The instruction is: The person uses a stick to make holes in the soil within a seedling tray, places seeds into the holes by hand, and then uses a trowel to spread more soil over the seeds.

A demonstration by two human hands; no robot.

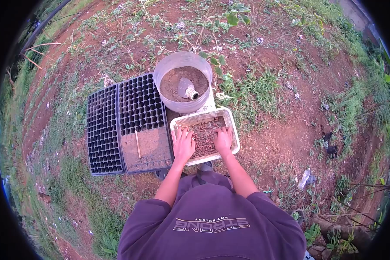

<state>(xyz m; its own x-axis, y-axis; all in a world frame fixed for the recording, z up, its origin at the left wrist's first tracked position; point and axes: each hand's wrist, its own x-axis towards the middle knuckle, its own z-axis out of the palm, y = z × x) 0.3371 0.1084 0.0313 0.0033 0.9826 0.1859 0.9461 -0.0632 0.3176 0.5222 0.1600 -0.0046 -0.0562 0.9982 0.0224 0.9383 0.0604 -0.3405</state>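
A cream rectangular basket (235, 145) holds many small reddish-brown seeds or beans (205, 134). My left hand (184, 145) lies at the basket's left side, fingers apart and pointing forward, its fingertips beside the seeds. At the right side my right hand (223, 139) reaches down onto the seeds with its fingers bent; whether anything is between them is too small to tell. Left of the basket stands a black seedling tray (142, 108), its near part covered with brown soil. A thin stick (138, 144) rests on that soil.
Behind the basket stands a round translucent tub (177, 107) of soil, with a cut plastic bottle (186, 89) in it. A second black tray (104, 130) is at the far left. A clear bottle (304, 179) lies on the ground to the right, with branches at lower right.
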